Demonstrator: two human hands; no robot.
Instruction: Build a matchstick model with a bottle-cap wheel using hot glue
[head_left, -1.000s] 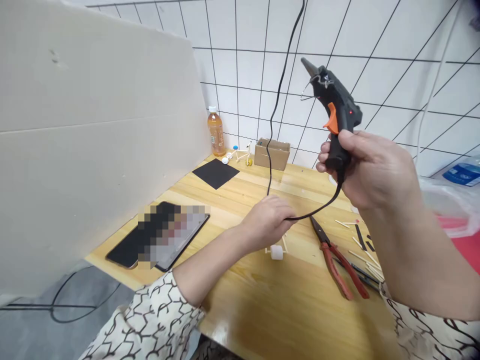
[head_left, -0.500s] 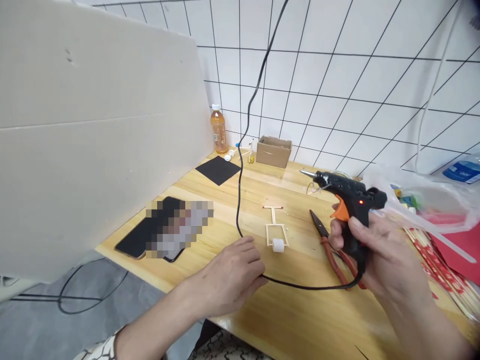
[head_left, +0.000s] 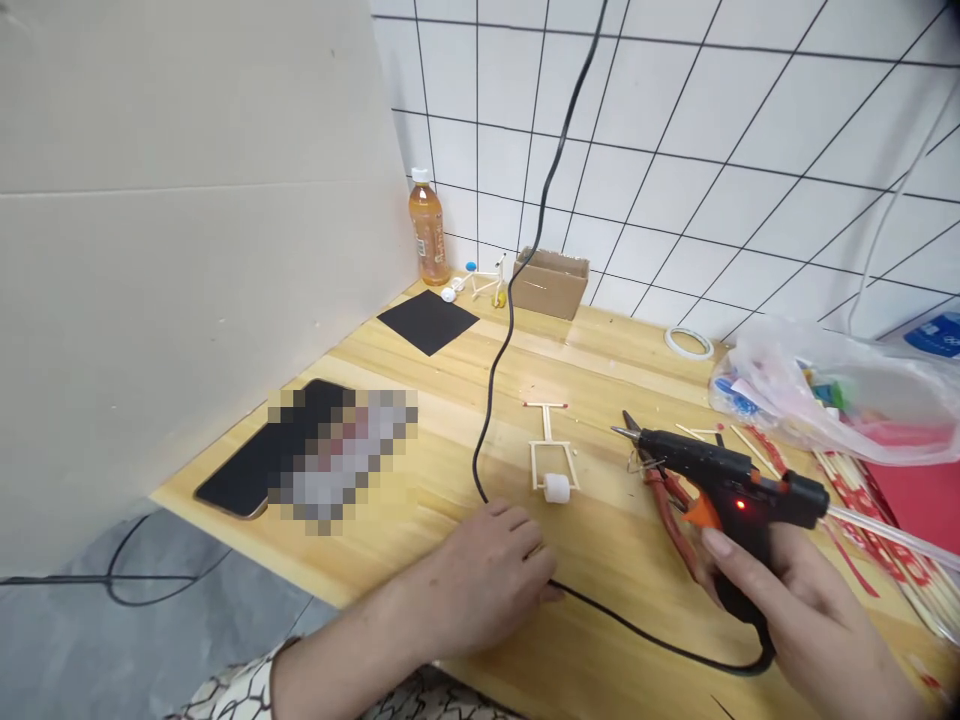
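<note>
My right hand is shut around the grip of a black hot glue gun with an orange trigger and a lit red lamp. A clear glue stick juts from the gun's rear. The gun's nozzle points left, just above red-handled pliers lying on the wooden table. My left hand rests near the table's front edge, fingers curled over the gun's black power cord. Just beyond it lies a small matchstick frame with a white wheel.
A phone, partly pixelated, lies at the left beside a cardboard panel. Further back are a black square sheet, orange drink bottle, cardboard box and tape roll. A plastic bag and bundled sticks sit right.
The glue gun has come down from upright in the air and now lies level above the pliers. My left hand has moved toward the table's front edge, uncovering the matchstick frame.
</note>
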